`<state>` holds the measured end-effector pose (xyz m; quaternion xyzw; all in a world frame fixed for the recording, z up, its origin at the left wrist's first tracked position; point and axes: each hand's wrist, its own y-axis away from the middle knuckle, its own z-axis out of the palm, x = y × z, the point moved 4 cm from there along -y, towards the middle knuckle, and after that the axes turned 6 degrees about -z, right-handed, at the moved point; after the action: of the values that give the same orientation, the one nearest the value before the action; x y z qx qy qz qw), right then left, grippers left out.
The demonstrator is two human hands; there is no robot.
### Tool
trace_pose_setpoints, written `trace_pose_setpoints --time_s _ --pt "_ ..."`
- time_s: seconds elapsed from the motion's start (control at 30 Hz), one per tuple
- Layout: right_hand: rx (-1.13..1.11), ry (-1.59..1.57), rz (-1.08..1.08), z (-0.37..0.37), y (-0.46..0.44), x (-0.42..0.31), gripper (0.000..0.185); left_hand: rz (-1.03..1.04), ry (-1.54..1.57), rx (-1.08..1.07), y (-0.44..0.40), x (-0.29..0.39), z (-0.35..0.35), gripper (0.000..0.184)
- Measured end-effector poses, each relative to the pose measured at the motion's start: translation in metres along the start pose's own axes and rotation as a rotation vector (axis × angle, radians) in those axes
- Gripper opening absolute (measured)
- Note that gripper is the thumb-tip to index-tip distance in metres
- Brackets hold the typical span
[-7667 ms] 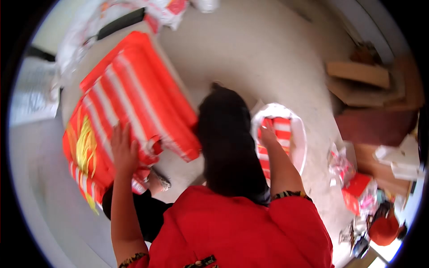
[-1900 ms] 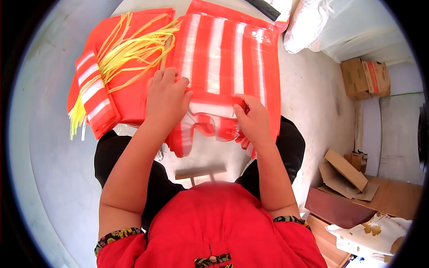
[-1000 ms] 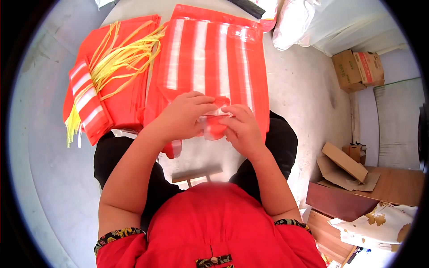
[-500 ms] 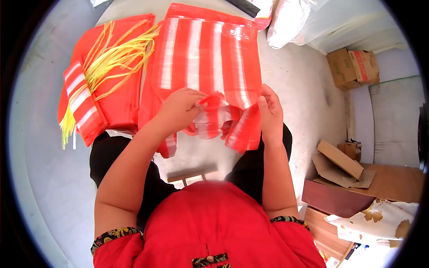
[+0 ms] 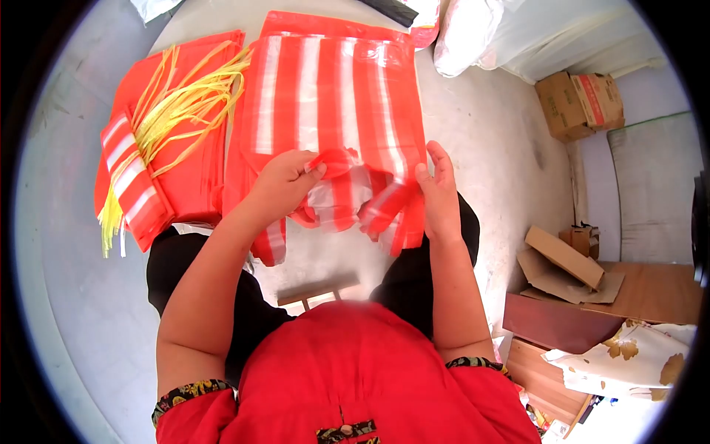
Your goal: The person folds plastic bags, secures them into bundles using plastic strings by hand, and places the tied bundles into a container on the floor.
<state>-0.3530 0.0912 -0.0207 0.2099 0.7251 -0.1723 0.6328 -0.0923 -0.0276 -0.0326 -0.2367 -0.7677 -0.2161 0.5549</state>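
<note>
A red-and-white striped plastic bag lies flat on a stack in front of me, its near end gathered and crumpled. My left hand is closed on the crumpled end, thumb pressing the film against the fingers. At the bag's right edge, my right hand has its thumb against a folded strip of the film while the upper fingers point up; its lower fingers are hidden. To the left, a bundle of yellow plastic strips lies over a red stack of bags, beside a folded striped bag.
The stacks rest on a pale round-edged surface. A dark bar and a white plastic package are at the far side. Cardboard boxes stand at right, and flattened cardboard lies on a wooden cabinet.
My left hand has shifted slightly left and down with the crumpled film. The fingers of my right hand have straightened upward, and the view has shifted slightly.
</note>
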Motion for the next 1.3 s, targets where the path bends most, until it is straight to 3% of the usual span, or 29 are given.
trace_pose_setpoints --time_s 0.03,0.13,0.23,0.37,0.4,0.53,0.67,0.87,1.07,1.17,1.3 --pt "0.018 0.077 -0.019 -0.001 0.004 -0.001 0.056 0.059 -0.024 0.007 0.000 0.000 0.001 0.019" --pt "-0.083 -0.211 -0.032 -0.005 0.023 -0.001 0.055 0.369 -0.397 -0.014 0.005 0.012 0.004 0.027" --pt "-0.316 -0.448 0.021 -0.021 0.041 0.003 0.051 0.400 -0.527 -0.084 0.012 0.021 0.007 0.039" --pt "-0.476 -0.473 0.008 -0.016 0.043 -0.013 0.046 0.492 -0.685 -0.045 0.016 0.017 0.013 0.050" --pt "-0.542 -0.393 -0.042 -0.011 0.036 -0.016 0.041 0.497 -0.707 -0.035 0.018 0.017 0.014 0.051" --pt "-0.610 -0.172 0.090 0.021 0.016 -0.026 0.032 0.476 -0.727 -0.057 0.022 0.021 0.015 0.058" --pt "-0.619 -0.207 0.295 0.056 0.003 -0.033 0.031 0.493 -0.764 -0.077 0.024 0.026 0.013 0.049" --pt "-0.719 -0.131 0.270 0.072 -0.015 -0.024 0.031 0.594 -0.773 -0.039 0.022 0.020 0.013 0.034" --pt "-0.631 0.163 0.212 0.088 -0.018 -0.030 0.032 0.574 -0.773 -0.011 0.029 0.029 0.010 0.029" --pt "-0.626 0.393 -0.087 0.092 -0.021 -0.024 0.032 0.554 -0.806 0.021 0.034 0.037 0.007 0.029" --pt "-0.595 0.513 -0.233 0.097 -0.016 -0.036 0.034 0.626 -0.768 0.032 0.035 0.041 0.008 0.027"
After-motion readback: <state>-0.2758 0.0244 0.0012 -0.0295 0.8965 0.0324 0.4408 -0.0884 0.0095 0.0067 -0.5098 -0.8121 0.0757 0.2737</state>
